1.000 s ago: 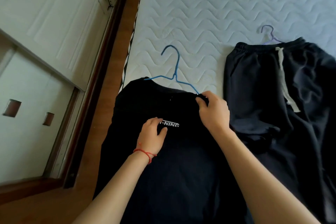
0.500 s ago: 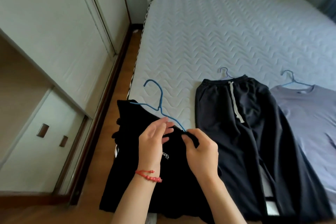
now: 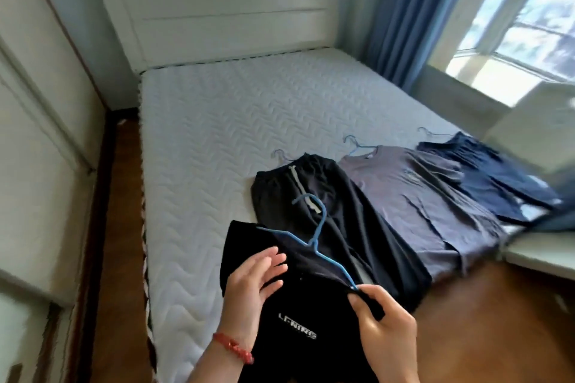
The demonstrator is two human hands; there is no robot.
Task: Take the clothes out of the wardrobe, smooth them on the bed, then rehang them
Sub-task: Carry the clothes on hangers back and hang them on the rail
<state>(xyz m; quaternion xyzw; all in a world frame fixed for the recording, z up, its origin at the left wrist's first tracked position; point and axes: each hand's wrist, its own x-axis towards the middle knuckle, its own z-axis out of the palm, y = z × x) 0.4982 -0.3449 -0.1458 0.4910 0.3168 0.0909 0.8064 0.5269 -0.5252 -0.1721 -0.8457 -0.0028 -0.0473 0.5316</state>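
Observation:
A black shirt (image 3: 298, 314) with white lettering hangs on a blue hanger (image 3: 317, 236), lifted off the near corner of the bed (image 3: 217, 140). My right hand (image 3: 384, 329) pinches the shirt's shoulder where the hanger's right end sits. My left hand (image 3: 252, 286) is against the shirt's left side, fingers spread, a red bracelet on the wrist. Black trousers (image 3: 336, 221), a grey T-shirt (image 3: 420, 196) and a navy garment (image 3: 494, 174) lie flat in a row on the bed, each with a hanger at its top.
White wardrobe doors (image 3: 40, 134) line the left, with a strip of wooden floor (image 3: 115, 242) between them and the bed. A white headboard (image 3: 217, 15) is at the far end. Blue curtain (image 3: 401, 15) and window (image 3: 522, 19) stand right.
The shirt has risen off the mattress with its hanger. My view has tilted up, showing the headboard, window and two more garments. My left hand has opened beside the shirt.

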